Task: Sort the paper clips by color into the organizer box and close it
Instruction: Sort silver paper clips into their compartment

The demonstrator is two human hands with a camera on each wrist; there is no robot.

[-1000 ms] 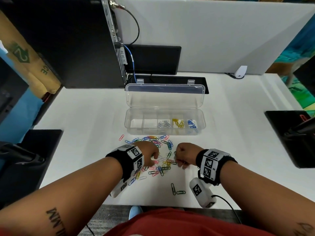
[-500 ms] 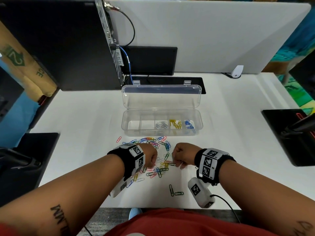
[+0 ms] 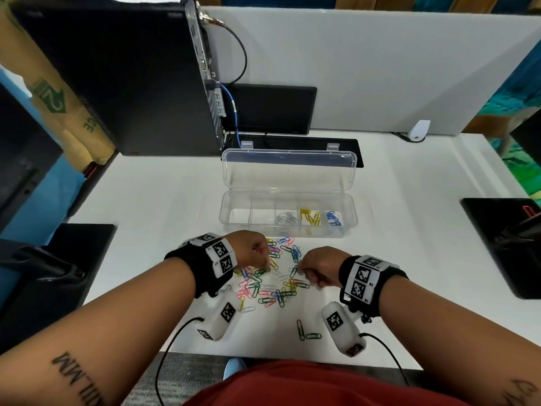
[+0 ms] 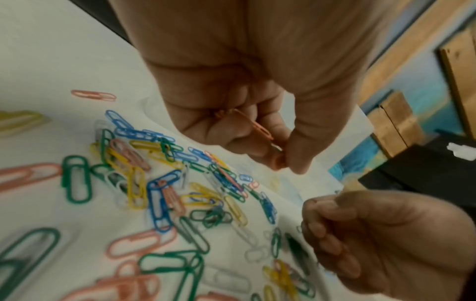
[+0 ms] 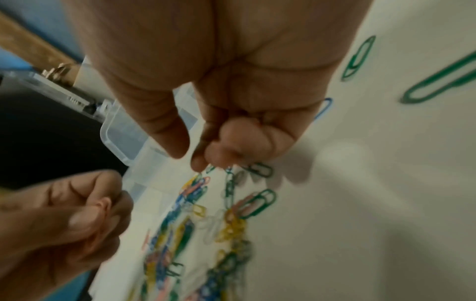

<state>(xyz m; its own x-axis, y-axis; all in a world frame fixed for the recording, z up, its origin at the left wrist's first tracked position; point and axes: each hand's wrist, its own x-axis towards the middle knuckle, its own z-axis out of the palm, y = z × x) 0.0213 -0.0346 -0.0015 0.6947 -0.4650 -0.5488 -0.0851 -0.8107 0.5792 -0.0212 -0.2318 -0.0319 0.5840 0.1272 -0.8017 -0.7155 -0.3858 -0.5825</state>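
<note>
Left hand [image 4: 247, 106] around pink clips [image 4: 260, 130]

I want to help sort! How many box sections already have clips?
3: the middle section holds silvery clips, the next one rightward yellow clips, the rightmost blue clips. The two left sections look empty.

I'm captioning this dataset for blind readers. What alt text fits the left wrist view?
A left hand pinches pink paper clips between thumb and fingers above a white table. Below lies a loose pile of paper clips in green, blue, yellow, pink and white, and the right hand, fingers curled, reaches in at lower right.
</note>
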